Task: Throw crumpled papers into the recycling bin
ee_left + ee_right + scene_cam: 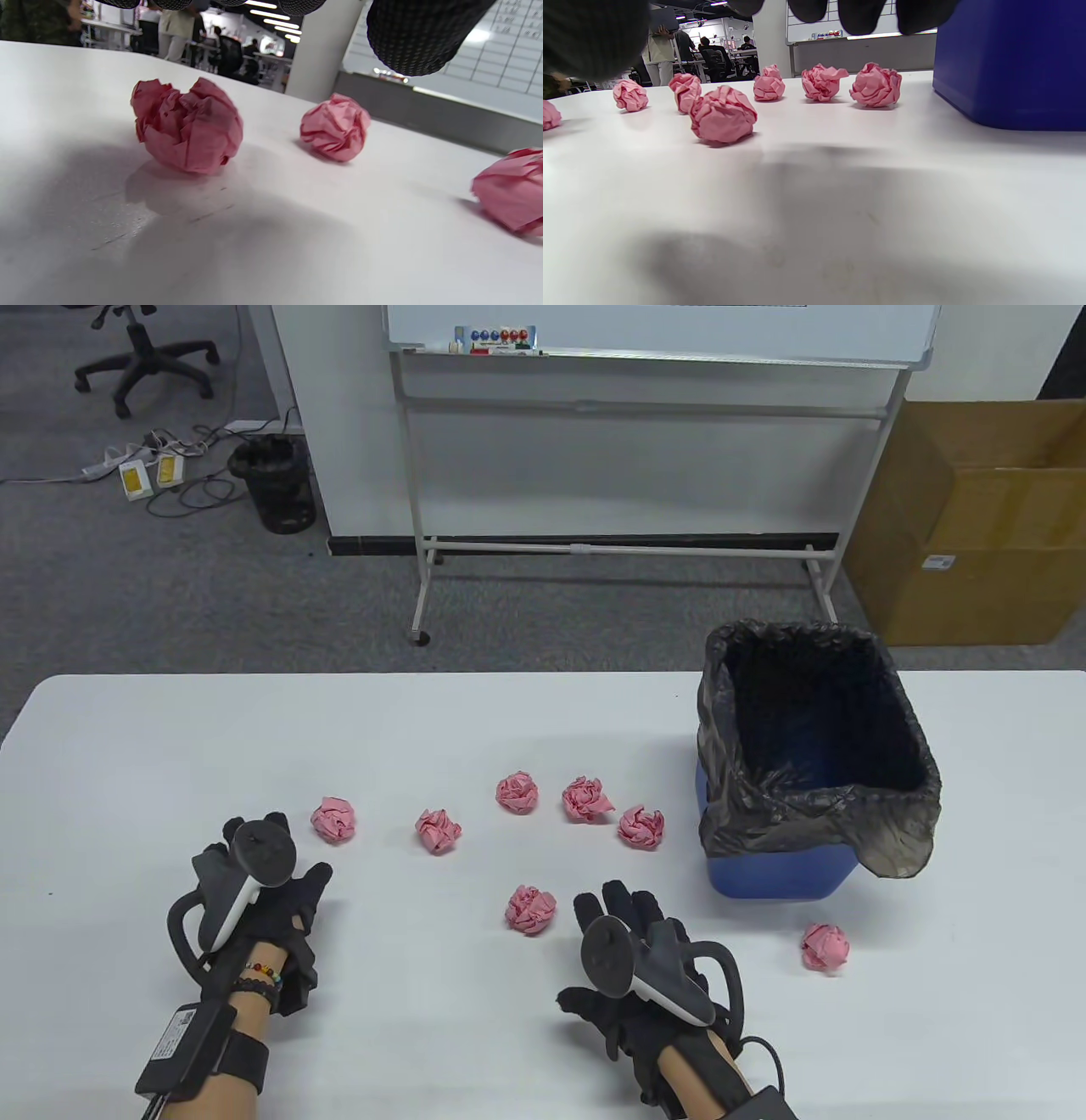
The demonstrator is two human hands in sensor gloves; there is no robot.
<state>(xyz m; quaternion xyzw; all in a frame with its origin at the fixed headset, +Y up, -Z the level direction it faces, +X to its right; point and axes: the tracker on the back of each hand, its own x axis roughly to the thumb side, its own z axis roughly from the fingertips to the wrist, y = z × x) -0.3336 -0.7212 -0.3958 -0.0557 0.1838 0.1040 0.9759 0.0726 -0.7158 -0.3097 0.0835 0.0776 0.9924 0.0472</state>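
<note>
Several pink crumpled paper balls lie on the white table [170, 746]. One ball [333, 819] is just beyond my left hand [293, 861]; it shows close up in the left wrist view [186, 127]. Another ball [530, 909] lies just left of my right hand [624, 916] and shows in the right wrist view [723, 114]. One ball [825, 947] lies to the right, in front of the bin. The blue recycling bin [780, 874] with a black liner [899, 831] stands at the right and is empty as far as I see. Both hands hover palm-down, fingers spread, holding nothing.
More balls form a loose row mid-table [439, 831], [517, 791], [587, 799], [640, 827]. The bin's blue wall [1009, 63] is close on the right of my right hand. A whiteboard stand [619, 547] and a cardboard box [984, 526] stand beyond the table.
</note>
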